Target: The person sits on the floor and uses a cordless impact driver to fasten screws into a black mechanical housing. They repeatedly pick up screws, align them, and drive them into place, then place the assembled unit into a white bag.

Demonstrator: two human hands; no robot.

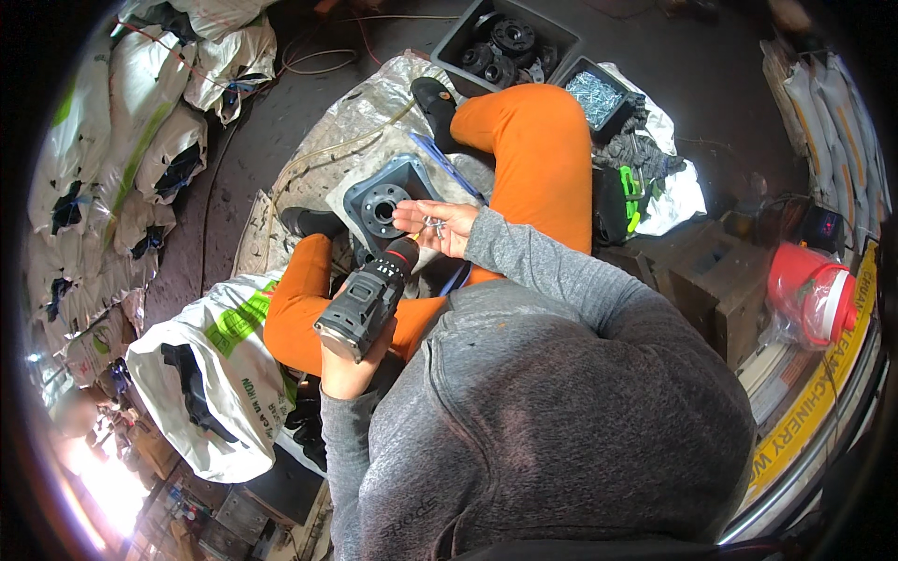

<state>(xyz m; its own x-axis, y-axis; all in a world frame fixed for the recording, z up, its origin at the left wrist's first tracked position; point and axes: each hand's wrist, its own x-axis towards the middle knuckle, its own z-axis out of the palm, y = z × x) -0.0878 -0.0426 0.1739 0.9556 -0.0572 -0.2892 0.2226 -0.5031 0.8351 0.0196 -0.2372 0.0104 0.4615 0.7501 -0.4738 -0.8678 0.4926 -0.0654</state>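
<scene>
My left hand [350, 373] is closed round the grip of a black cordless drill [365, 307]. The drill has a red ring at its chuck and points up toward my other hand. My right hand [456, 230] is palm up and cupped, with several small silver screws [433, 225] lying in it. Just beyond the fingertips, between my legs, a black round flanged part [380, 208] with a centre hole and a ring of holes sits in a grey square-rimmed housing [412, 165]. The drill's tip ends close to my right palm and the flanged part.
A grey crate [453, 47] holds black round parts; beside it a bin is filled with silver screws [596, 94]. White sacks [117, 140] line the left, and an open white bag [201, 374] stands near my left knee. A red-and-white container [812, 297] is at right.
</scene>
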